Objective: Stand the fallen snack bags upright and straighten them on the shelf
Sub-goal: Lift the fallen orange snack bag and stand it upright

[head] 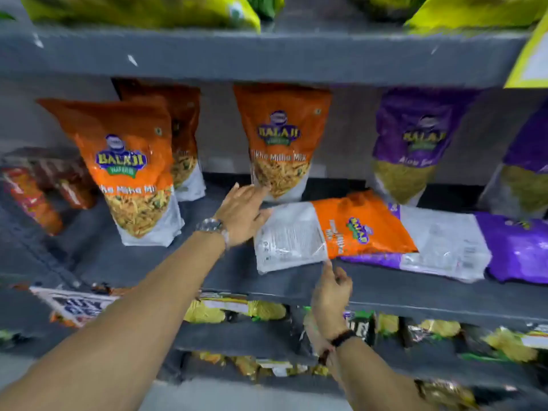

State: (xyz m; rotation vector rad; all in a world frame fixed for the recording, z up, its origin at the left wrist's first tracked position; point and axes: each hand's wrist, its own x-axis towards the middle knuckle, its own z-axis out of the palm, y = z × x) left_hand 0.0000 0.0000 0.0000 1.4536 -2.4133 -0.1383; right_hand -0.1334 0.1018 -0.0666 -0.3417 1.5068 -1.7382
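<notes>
Orange fallen bag (335, 229) is touched by the spread, unclenched left hand (241, 213) and loosely curled right hand (332, 290); purple bags (444, 247) beside it remain flat.

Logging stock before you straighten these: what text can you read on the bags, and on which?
"BALAJI WAFERS": front-left upright orange bag.
"BALAJI", "Tikha Mitha Mix": middle upright orange bag.
"BALAJI": upright purple bag; flavour line blurred.
Fallen orange bag: logo only, small print unreadable.
Lower shelf packs: unreadable.
</notes>
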